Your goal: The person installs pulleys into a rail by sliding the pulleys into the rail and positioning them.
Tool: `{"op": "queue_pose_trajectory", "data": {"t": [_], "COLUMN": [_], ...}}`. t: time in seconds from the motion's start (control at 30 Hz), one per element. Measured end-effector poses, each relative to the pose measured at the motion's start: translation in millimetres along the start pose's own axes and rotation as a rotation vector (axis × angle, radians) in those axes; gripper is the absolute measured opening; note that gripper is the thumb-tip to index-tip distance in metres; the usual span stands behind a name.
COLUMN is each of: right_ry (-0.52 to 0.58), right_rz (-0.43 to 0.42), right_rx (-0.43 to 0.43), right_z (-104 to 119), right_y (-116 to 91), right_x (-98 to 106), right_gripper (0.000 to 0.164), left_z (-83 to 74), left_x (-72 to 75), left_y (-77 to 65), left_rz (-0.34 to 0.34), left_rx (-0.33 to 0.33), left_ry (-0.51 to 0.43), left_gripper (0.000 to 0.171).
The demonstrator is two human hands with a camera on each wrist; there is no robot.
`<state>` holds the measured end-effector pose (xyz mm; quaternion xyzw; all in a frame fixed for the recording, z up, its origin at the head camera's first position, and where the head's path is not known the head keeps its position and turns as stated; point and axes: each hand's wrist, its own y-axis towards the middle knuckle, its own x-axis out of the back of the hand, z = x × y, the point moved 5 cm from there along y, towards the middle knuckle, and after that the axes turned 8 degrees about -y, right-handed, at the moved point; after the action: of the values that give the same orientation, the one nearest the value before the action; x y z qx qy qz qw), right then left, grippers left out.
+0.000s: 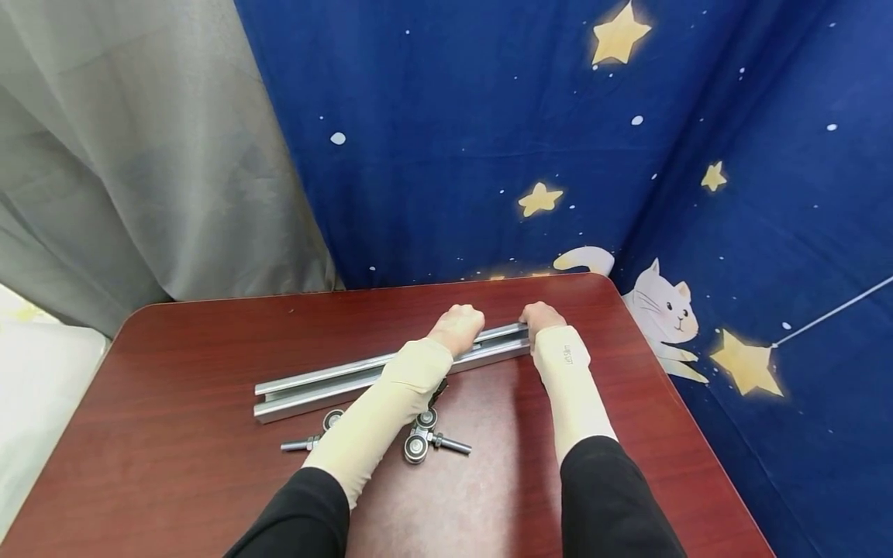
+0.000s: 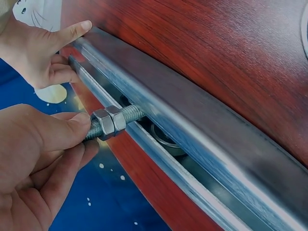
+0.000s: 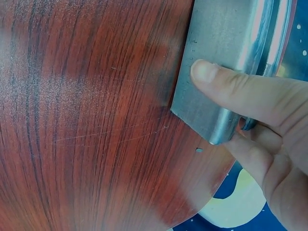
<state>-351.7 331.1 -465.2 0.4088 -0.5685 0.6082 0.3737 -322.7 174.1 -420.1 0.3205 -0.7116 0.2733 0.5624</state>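
A metal C-channel rail (image 1: 307, 399) lies across the table with its slot facing up. My left hand (image 1: 457, 328) is over its right half, pinching the threaded bolt (image 2: 132, 112) of a roller trolley between thumb and fingers. Two hex nuts (image 2: 108, 122) sit on the bolt just beyond the fingertips. Down in the slot shows part of a roller wheel (image 2: 166, 140); the rest of that trolley is hidden inside the rail. At the rail's right end, my right hand (image 1: 543, 316) grips it, thumb flat on the side wall and fingers round the end.
A roller trolley with a bolt (image 1: 416, 446) lies in front of the rail, near my left forearm. Another trolley (image 1: 331, 420) is partly hidden behind that forearm. A small black piece (image 1: 438, 393) shows beside the left wrist. The brown table (image 1: 174, 465) ends at a curtain behind.
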Motion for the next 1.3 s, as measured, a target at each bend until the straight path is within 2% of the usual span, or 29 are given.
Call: {"op": "queue_pose_trajectory", "data": {"t": [0.3, 0.5, 0.77, 1.07, 1.3], "right_ry": [-0.009, 0.002, -0.001, -0.006, -0.002], "right_rz": [-0.024, -0.022, -0.021, 0.004, 0.011], "right_rx": [0.008, -0.008, 0.0, -0.017, -0.013], "right_z": [-7, -9, -1, 6, 6], "right_y": [2, -1, 2, 2, 1], "right_x": [-2, -4, -2, 1, -1], "right_gripper": [0.074, 0.069, 0.071, 0.074, 0.073], "left_z": [11.1, 15.8, 27.8, 42.8, 51.0], "left_x": [2.5, 3.3, 4.6, 6.7, 7.6], "left_y": [-9.3, -17.3, -29.5, -42.2, -52.9], "left_rz": [0.019, 0.018, 0.016, 0.045, 0.065], "left_rx": [-0.005, -0.018, -0.061, -0.104, -0.093], "left_ry": [-0.044, -0.04, 0.014, -0.009, -0.019], "left_gripper": [0.018, 0.019, 0.02, 0.022, 0.019]}}
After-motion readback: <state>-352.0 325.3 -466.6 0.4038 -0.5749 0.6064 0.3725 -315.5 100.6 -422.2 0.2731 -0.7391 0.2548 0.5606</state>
